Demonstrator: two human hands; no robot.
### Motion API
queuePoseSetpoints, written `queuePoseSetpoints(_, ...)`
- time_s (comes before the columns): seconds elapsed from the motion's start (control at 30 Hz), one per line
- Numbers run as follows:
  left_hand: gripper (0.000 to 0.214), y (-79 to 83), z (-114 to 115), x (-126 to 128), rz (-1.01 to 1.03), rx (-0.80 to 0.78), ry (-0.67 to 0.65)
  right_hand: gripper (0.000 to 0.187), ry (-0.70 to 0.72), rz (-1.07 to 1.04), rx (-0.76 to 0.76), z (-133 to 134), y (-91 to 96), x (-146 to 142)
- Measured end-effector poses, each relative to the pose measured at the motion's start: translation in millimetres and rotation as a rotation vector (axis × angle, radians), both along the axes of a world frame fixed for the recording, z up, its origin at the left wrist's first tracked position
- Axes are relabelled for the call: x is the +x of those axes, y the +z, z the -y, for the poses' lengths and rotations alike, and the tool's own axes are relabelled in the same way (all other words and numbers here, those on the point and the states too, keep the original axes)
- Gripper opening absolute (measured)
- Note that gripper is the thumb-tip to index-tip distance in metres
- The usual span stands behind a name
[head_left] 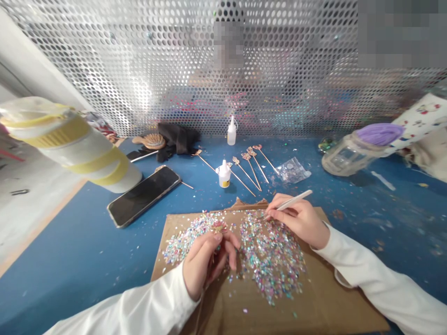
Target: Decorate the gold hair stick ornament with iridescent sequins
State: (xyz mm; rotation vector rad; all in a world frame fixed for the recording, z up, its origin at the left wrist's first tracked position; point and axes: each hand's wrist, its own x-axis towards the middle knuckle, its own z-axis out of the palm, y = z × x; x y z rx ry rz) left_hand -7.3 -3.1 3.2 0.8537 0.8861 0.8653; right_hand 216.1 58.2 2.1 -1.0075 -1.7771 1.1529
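Note:
Pinched in my left hand (206,253) is a small pink and gold ornament (219,226), its top showing above the thumb. What lies under the fingers is mostly hidden. My right hand (302,222) grips a slim white pen-like stick (295,199), its lower tip down at the top edge of a heap of shiny rhinestones (275,260). Another rhinestone heap (188,239) spreads behind and beside my left hand. Both heaps lie on a brown cardboard sheet (335,298) under my hands.
Beyond the cardboard stand two white glue bottles (224,177). Several ornaments on thin sticks (256,163) lie near a clear plastic bag (293,170). A phone (145,196) and a yellow-banded tumbler (87,149) are at left. A jar with a purple top (349,153) stands right, before a perforated metal panel (157,70).

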Motion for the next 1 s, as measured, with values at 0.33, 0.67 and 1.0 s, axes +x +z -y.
queuePoseSetpoints(0.33, 0.040, 0.9, -0.3, -0.3, -0.001, -0.009, 0.009, 0.014, -0.013, 0.009, 0.052, -0.8, 0.0, 4.5)
queuePoseSetpoints(0.67, 0.039, 0.6, -0.4, 0.8, 0.005, -0.011, 0.014, 0.018, 0.043, 0.081, 0.151, 0.9, 6.3, 3.5)
queuePoseSetpoints(1.0, 0.039, 1.2, -0.6, 0.3, 0.018, -0.004, 0.003, 0.014, -0.039, 0.086, 0.190, -1.3, 0.5, 4.7)
